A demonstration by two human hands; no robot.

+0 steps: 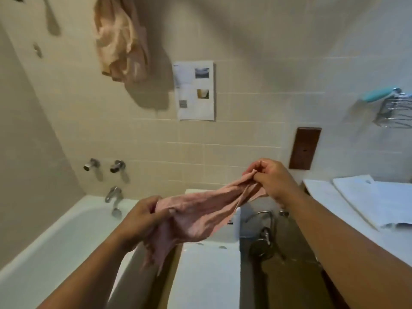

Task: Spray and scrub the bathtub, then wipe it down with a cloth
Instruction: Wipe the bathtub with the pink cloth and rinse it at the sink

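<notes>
A pink cloth (200, 210) is stretched in the air between my two hands, above the toilet and the tub's near end. My left hand (142, 217) grips its lower left end, with loose folds hanging below the fist. My right hand (270, 179) pinches its upper right corner, higher and nearer the wall. The white bathtub (55, 239) runs along the left, with its rim and pale basin in view. No spray bottle or scrubber shows.
A spout (113, 195) and two chrome taps (104, 166) stand on the tiled wall over the tub. A white toilet tank and lid (207, 264) lie below my hands. A hand sprayer hose (263, 233) hangs beside it. Folded white towels (376, 201) lie on the right counter. A peach towel (120, 39) hangs overhead.
</notes>
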